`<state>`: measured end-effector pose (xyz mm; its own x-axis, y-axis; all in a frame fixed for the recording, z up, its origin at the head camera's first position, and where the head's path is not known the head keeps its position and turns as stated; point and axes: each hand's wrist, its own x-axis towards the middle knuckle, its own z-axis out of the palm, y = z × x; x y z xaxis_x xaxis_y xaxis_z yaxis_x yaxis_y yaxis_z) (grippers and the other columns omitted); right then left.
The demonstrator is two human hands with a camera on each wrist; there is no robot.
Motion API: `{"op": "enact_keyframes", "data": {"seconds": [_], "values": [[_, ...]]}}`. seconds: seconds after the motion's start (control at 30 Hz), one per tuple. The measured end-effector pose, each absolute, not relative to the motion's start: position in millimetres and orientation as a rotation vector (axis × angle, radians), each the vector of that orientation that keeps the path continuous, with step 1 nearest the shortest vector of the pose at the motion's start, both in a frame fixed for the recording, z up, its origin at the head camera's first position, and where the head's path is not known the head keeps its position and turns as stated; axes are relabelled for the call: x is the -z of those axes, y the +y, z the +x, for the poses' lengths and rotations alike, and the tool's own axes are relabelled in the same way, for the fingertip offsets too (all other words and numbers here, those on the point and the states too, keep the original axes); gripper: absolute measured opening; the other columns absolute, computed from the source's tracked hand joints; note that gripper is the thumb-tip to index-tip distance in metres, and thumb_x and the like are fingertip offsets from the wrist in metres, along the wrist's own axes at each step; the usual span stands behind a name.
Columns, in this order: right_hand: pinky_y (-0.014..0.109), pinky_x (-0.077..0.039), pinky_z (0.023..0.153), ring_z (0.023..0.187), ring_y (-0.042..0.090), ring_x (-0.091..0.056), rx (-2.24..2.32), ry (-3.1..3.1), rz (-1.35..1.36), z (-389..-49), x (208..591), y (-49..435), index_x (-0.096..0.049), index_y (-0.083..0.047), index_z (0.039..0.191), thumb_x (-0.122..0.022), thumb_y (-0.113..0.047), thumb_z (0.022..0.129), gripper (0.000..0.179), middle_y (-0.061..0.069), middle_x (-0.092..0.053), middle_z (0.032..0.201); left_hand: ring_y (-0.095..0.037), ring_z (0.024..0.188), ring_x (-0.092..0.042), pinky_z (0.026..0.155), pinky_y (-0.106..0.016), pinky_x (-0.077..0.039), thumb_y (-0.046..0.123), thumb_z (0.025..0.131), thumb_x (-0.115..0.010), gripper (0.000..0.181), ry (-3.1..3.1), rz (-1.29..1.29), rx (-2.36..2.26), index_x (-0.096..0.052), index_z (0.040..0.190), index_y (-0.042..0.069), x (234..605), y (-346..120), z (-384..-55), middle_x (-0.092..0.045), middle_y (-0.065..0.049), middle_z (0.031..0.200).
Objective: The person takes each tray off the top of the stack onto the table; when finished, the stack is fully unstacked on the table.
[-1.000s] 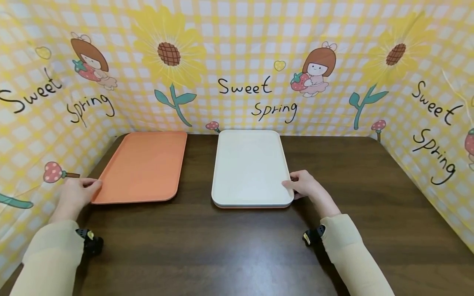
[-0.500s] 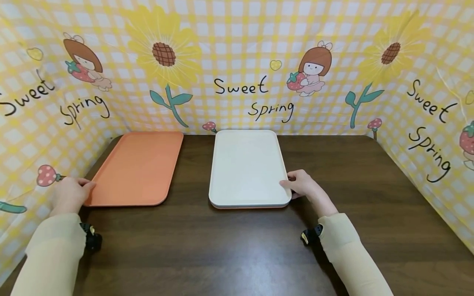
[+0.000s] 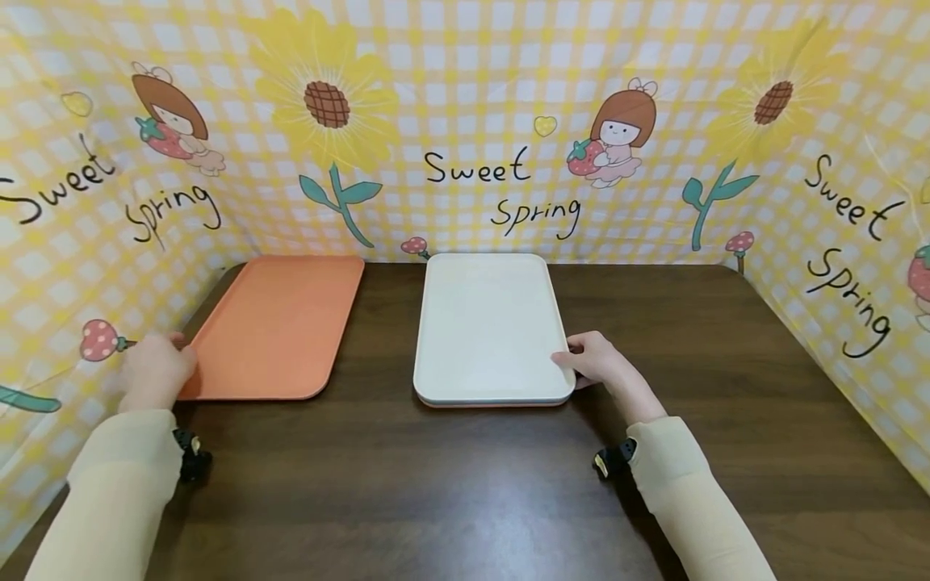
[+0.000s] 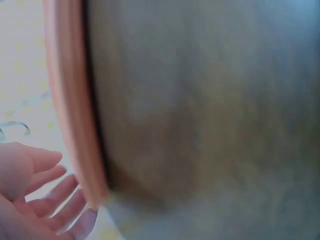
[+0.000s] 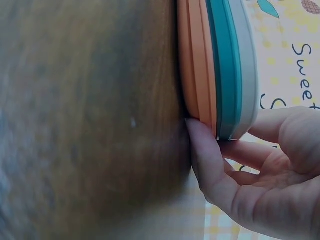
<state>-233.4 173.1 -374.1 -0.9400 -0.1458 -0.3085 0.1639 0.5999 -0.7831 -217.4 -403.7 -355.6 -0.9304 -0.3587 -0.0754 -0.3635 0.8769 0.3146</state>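
Note:
An orange rectangular tray (image 3: 276,331) lies on the left of the dark wooden table. Beside its left edge is my left hand (image 3: 156,367); in the left wrist view the fingers are loosely spread right at the tray's corner, gripping nothing. Nearer the middle sits a stack of trays (image 3: 490,331) with a white one on top. Its layered rims show in the right wrist view: white tray (image 5: 245,65), green tray (image 5: 227,65), then orange trays (image 5: 197,65) below. My right hand (image 3: 596,357) holds the stack's near right edge, thumb above and fingers reaching beneath.
A yellow checked cloth (image 3: 479,97) with flowers and lettering hangs behind the table (image 3: 465,492) and along both sides. A strip of wood separates the orange tray from the stack. Small black devices are strapped at both wrists.
The orange tray's near right corner has shifted left, and the tray now lies straighter. My left hand has loosened its pinch on the tray's edge. My right hand keeps its hold on the stack.

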Motion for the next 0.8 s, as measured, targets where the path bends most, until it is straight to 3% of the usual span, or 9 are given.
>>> {"op": "enact_keyframes", "data": {"seconds": [0.2,0.47,0.8], "values": [[0.033,-0.058,0.062,0.063,0.01,-0.062,1.244,2.501,0.003,-232.8,372.8,173.4,-0.057,0.009,0.119,-0.059,-0.017,0.092,0.037,0.014,-0.064,0.089,-0.057,0.105,-0.046,0.079,-0.063,-0.041,0.017,0.092,-0.04,0.048,3.255,-0.333,-0.69,-0.044,0.133,-0.008,336.6,-342.2,-224.7,-0.047,-0.038,0.125],[0.034,-0.058,0.061,0.065,0.012,-0.063,1.249,2.522,0.015,-232.5,372.1,173.0,-0.055,0.009,0.122,-0.059,-0.016,0.091,0.04,0.018,-0.064,0.095,-0.044,0.104,-0.059,0.087,-0.052,-0.048,0.014,0.095,-0.048,0.04,3.226,0.054,-1.051,-0.052,0.127,-0.011,327.0,-226.3,-212.6,-0.06,-0.032,0.115],[0.033,-0.058,0.061,0.073,0.017,-0.063,1.227,2.565,0.063,-232.2,368.2,169.5,-0.056,0.006,0.125,-0.059,-0.012,0.09,0.039,0.02,-0.06,0.103,-0.035,0.111,-0.06,0.098,-0.045,-0.045,0.02,0.091,-0.058,0.048,2.947,0.008,-1.12,-0.052,0.13,-0.006,356.9,-139.4,-214.7,-0.064,-0.022,0.117]]}}
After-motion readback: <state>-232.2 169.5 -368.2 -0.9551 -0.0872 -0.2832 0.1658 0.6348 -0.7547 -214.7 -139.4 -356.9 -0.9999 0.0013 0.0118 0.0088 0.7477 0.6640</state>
